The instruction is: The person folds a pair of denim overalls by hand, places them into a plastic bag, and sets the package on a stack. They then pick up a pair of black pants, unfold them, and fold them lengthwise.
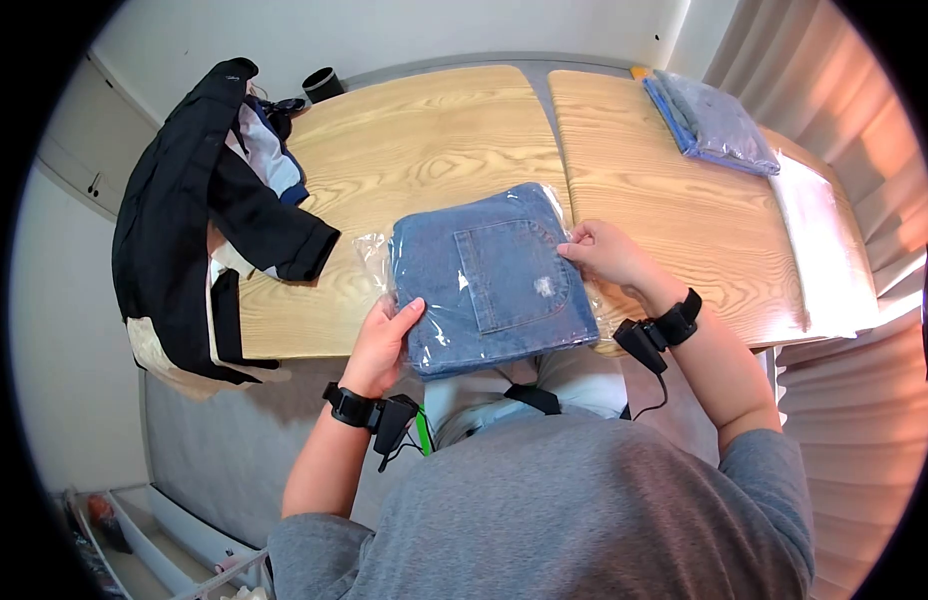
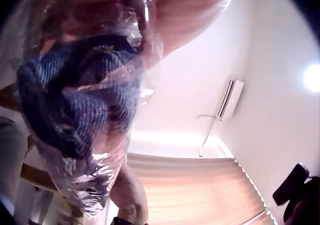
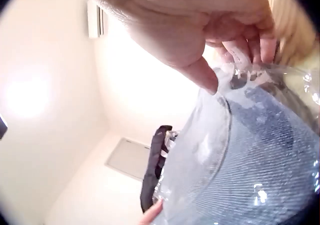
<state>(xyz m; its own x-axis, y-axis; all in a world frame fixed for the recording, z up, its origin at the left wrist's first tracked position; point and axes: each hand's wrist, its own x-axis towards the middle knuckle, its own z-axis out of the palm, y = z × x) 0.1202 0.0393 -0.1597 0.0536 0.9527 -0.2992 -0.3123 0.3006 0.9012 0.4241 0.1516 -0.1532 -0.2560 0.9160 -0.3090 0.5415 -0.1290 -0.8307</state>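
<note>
A folded blue denim garment [image 1: 434,265] lies inside a clear plastic bag [image 1: 376,262], its stitched pocket facing up. The package is held over the table's near edge, close above the lap. My left hand [image 1: 381,345] grips its lower left side, thumb on top and the other fingers hidden underneath. At the upper right edge, my right hand [image 1: 606,252] pinches the plastic between thumb and fingers. In the right wrist view, the thumb of that right hand [image 3: 200,30] presses on the film over the denim. The left wrist view shows the denim's folded layers [image 2: 85,100] through crinkled plastic.
Black and white clothing [image 1: 174,220] drapes over the wooden table's [image 1: 424,130] left side. Bagged garments [image 1: 709,120] are stacked on the second table [image 1: 634,150], with white sheets [image 1: 824,245] nearer. A black container [image 1: 322,84] stands beyond; a curtain [image 1: 829,100] hangs at right.
</note>
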